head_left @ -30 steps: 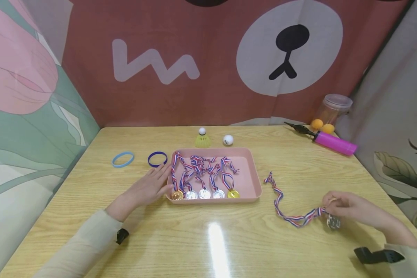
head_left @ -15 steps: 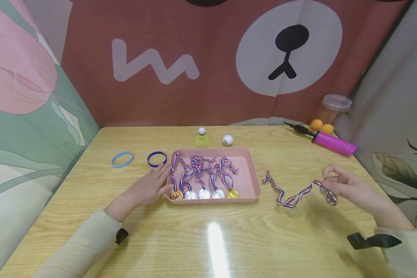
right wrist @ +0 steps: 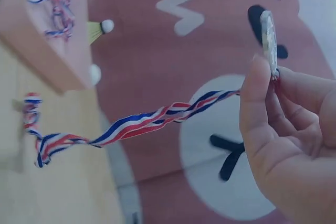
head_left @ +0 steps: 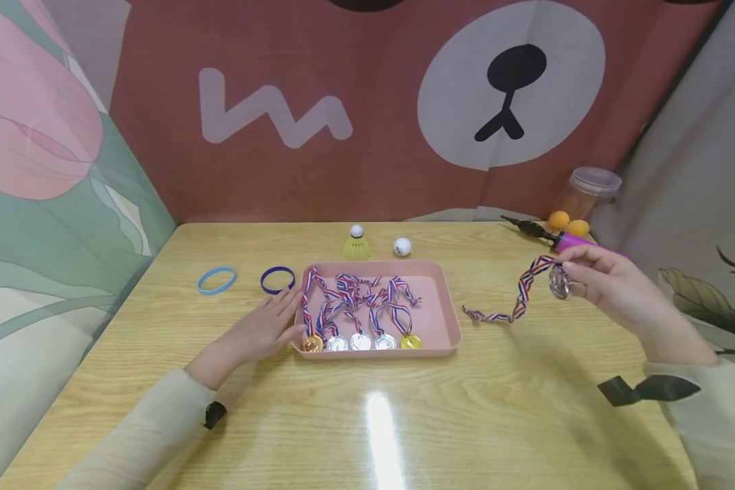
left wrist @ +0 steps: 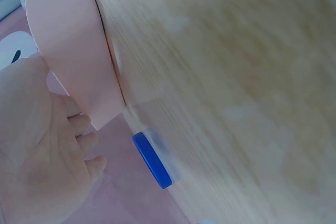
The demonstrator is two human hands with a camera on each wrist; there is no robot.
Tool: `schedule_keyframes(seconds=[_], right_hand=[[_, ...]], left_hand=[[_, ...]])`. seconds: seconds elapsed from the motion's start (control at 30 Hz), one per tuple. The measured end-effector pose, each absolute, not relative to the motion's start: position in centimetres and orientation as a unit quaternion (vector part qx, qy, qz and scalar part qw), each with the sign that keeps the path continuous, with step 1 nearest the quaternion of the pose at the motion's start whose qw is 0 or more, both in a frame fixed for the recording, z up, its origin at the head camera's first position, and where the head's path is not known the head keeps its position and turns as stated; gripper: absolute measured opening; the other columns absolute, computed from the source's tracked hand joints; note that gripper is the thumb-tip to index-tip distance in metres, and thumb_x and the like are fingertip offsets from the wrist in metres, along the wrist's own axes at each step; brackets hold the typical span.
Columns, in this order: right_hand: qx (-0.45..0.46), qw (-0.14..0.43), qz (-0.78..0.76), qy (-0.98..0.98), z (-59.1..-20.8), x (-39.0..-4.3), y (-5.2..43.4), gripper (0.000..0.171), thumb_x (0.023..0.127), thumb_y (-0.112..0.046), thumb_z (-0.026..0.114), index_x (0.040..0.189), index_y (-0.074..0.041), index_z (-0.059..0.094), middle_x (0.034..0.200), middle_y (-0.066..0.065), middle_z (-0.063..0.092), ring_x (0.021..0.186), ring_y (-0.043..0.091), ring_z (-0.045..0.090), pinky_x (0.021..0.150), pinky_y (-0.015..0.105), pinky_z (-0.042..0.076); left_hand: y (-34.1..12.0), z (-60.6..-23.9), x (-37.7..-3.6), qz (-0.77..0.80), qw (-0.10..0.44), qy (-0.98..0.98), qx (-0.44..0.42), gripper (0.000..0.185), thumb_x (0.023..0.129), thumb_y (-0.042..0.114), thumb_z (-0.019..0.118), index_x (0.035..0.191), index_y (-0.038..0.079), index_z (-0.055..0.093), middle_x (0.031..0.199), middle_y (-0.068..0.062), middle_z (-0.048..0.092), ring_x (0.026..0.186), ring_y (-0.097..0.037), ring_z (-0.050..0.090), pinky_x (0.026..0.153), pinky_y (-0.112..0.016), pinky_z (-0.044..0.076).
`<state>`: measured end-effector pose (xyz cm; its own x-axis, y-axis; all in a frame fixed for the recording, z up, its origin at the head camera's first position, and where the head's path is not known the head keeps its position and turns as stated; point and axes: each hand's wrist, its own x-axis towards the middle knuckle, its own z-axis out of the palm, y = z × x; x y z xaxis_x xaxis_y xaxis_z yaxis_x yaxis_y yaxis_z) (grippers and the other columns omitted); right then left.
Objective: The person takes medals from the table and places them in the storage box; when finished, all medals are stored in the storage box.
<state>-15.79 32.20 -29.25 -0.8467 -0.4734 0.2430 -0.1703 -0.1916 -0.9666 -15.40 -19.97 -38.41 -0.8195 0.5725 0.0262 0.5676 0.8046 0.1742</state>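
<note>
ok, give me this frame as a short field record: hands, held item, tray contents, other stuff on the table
left hand: left hand lies flat on the table, fingers against the left edge of the pink tray
right hand: right hand is raised, pinching a silver medal
ribbon: striped ribbon trails down from the medal, its far end on the table right of the tray
tray contents: five medals in a row, bronze, three silver, gold, ribbons piled behind
other: light blue wristband, dark blue wristband, shuttlecock, white ball, pink pump, jar
</note>
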Motion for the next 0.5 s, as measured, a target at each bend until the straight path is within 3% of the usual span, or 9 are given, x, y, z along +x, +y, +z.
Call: schedule_keyframes(seconds=[0.3, 0.5], right_hand=[[-0.199, 0.048, -0.698, 0.686, -24.3, -16.3, 29.8, 0.017, 0.093, 0.003, 0.049, 0.102, 0.000, 0.063, 0.090, 0.007, 0.065, 0.074, 0.014, 0.062, 0.067, 0.023, 0.053], [-0.215, 0.020, -0.701, 0.679, -21.4, -16.6, 27.8, 0.015, 0.090, 0.005, 0.053, 0.102, 0.004, 0.063, 0.091, 0.009, 0.066, 0.073, 0.016, 0.061, 0.065, 0.021, 0.052]], left_hand=[[-19.9, -38.4, -15.5, 0.086, 0.018, 0.951, 0.298, 0.062, 0.099, 0.033, 0.040, 0.142, -0.007, 0.021, 0.148, -0.022, 0.018, 0.134, -0.039, 0.014, 0.107, -0.051, 0.016], [-19.9, -38.5, -15.6, 0.084, 0.018, 0.950, 0.300, 0.062, 0.099, 0.033, 0.039, 0.142, -0.007, 0.020, 0.148, -0.022, 0.018, 0.135, -0.039, 0.014, 0.107, -0.051, 0.016]])
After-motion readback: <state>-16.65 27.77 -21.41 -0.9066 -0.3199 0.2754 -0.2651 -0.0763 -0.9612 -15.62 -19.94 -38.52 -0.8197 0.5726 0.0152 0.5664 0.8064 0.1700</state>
